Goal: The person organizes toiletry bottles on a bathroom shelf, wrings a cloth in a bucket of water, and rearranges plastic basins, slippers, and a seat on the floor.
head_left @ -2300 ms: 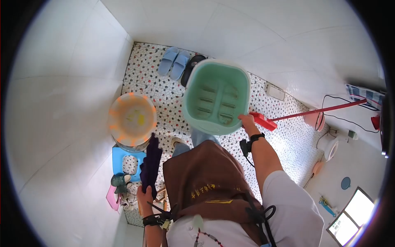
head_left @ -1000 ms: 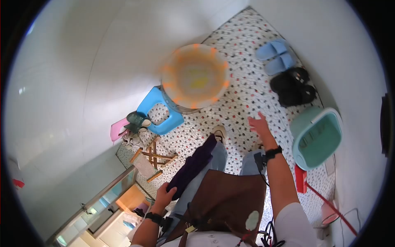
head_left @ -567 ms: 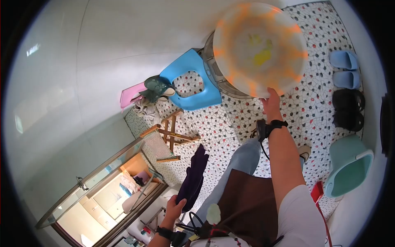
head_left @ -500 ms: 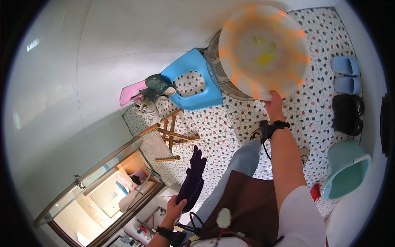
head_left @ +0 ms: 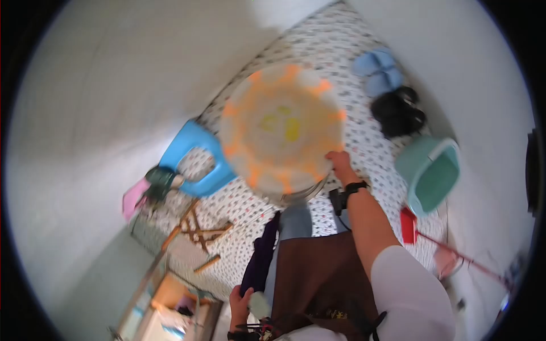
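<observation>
My right hand [head_left: 341,165] grips the near right rim of a round, pale basin [head_left: 281,133] with orange patches round its edge and yellow marks in the middle. The basin is blurred, and a greyish rim [head_left: 304,196] of something beneath it shows at its near side. My left hand [head_left: 240,304], low in the view, is closed on dark purple gloves [head_left: 261,256] that lie along the left side of my brown apron [head_left: 318,273]. To the left of the basin lies a blue plastic seat with a hole [head_left: 196,165], partly covered by the basin's edge.
Along the right wall are blue slippers [head_left: 380,71], black shoes [head_left: 398,112], a green bucket [head_left: 429,176] and a red dustpan [head_left: 408,224]. At left are dark green shoes [head_left: 161,177], a pink item [head_left: 135,199] and a wooden folding stool [head_left: 196,241].
My view has turned and shifted, so the floor objects appear rotated. The basin now sits lower and further left in view, still in my right hand. The gloves remain in my left hand.
</observation>
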{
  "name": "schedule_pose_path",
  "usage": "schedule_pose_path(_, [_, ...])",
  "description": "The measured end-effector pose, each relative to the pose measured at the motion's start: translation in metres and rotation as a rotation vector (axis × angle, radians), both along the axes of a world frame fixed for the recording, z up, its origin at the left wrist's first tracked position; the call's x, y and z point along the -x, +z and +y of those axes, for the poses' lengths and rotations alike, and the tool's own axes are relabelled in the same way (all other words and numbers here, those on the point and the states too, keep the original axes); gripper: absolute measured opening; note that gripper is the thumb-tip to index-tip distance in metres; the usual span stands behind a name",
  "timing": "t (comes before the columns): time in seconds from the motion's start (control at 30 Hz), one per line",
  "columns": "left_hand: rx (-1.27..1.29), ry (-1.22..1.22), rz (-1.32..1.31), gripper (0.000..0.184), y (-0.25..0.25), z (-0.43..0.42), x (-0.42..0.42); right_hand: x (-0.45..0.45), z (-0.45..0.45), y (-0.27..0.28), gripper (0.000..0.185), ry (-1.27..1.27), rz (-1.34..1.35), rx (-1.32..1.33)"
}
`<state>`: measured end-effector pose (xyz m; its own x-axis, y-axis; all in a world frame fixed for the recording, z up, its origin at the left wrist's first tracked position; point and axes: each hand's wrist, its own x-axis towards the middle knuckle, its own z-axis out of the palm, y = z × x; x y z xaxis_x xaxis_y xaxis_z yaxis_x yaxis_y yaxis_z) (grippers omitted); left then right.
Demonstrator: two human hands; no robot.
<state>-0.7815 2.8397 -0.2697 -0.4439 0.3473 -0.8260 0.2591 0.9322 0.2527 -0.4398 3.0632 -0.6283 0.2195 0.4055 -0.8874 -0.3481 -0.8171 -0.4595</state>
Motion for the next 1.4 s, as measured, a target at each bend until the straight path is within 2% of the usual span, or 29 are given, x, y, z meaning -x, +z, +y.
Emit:
schedule_pose_path(0.03, [0.045,-0.153,-0.012,0.028,0.002,0.008,0.005,-0.006,-0.005,0.019,0.023,-0.025,-0.047,-0.009])
schedule_pose_path(0.1, [0.001,-0.146,-0.048,0.027,0.0,0.012,0.007,-0.018,-0.019,0.047,0.028,-0.041,-0.118,0.037])
schedule_pose_path(0.13, [-0.043,-0.133,0.02,0.027,0.007,0.031,-0.009,-0.027,-0.026,0.052,0.031,-0.029,-0.136,0.079])
schedule_pose_path(0.17, [-0.119,-0.333,0.066,0.025,-0.012,-0.002,0.017,-0.037,-0.03,0.062,0.031,-0.057,-0.159,0.074])
schedule_pose_path(0.23, [-0.04,-0.175,-0.011,0.024,-0.006,0.018,0.01,-0.05,-0.041,0.083,0.036,0.045,-0.141,0.174])
schedule_pose_path(0.3, [-0.057,-0.259,0.025,0.026,-0.008,0.02,0.009,-0.066,-0.076,0.058,0.036,0.006,-0.092,0.122])
schedule_pose_path(0.37, [-0.076,-0.249,0.053,0.019,-0.007,0.021,0.006,-0.076,-0.095,0.061,0.039,-0.061,-0.082,0.075])
schedule_pose_path(0.43, [-0.096,-0.312,0.031,0.026,-0.002,0.028,0.001,-0.087,-0.11,0.072,0.04,-0.133,-0.081,0.085])
schedule_pose_path(0.5, [-0.054,-0.378,0.023,0.025,-0.005,0.026,0.003,-0.102,-0.119,0.092,0.042,-0.199,-0.085,0.082])
schedule_pose_path(0.53, [-0.063,-0.259,0.0,0.026,-0.009,0.02,0.003,-0.11,-0.124,0.106,0.041,-0.276,-0.053,0.046])
schedule_pose_path(0.7, [-0.119,-0.378,-0.007,0.025,0.007,0.044,-0.035,-0.174,-0.163,0.164,0.039,-0.456,-0.011,-0.086])
schedule_pose_path(0.77, [-0.147,-0.613,0.062,0.024,0.018,0.057,-0.063,-0.211,-0.179,0.198,0.041,-0.52,-0.012,-0.186])
schedule_pose_path(0.83, [-0.244,-0.69,0.059,0.026,0.027,0.068,-0.087,-0.248,-0.192,0.235,0.043,-0.631,-0.05,-0.406])
schedule_pose_path(0.87, [-0.232,-0.758,0.064,0.027,0.027,0.072,-0.093,-0.272,-0.2,0.259,0.045,-0.619,-0.028,-0.381])
schedule_pose_path(0.93, [-0.235,-0.856,0.079,0.032,0.026,0.081,-0.111,-0.318,-0.222,0.273,0.041,-0.639,-0.066,-0.376])
schedule_pose_path(1.07, [-0.217,-0.919,0.109,0.035,0.031,0.101,-0.163,-0.405,-0.265,0.259,0.039,-0.765,-0.074,-0.421])
schedule_pose_path(1.1, [-0.258,-0.949,0.153,0.035,0.028,0.102,-0.172,-0.421,-0.263,0.272,0.04,-0.782,-0.089,-0.399])
schedule_pose_path(1.17, [-0.204,-0.968,0.153,0.035,0.024,0.107,-0.188,-0.459,-0.283,0.242,0.041,-0.788,-0.164,-0.415])
schedule_pose_path(1.27, [-0.187,-1.012,0.179,0.033,0.033,0.116,-0.232,-0.494,-0.302,0.215,0.041,-0.767,-0.189,-0.315])
schedule_pose_path(1.4, [-0.091,-1.006,0.145,0.032,0.031,0.118,-0.262,-0.528,-0.316,0.182,0.043,-0.593,-0.132,-0.277])
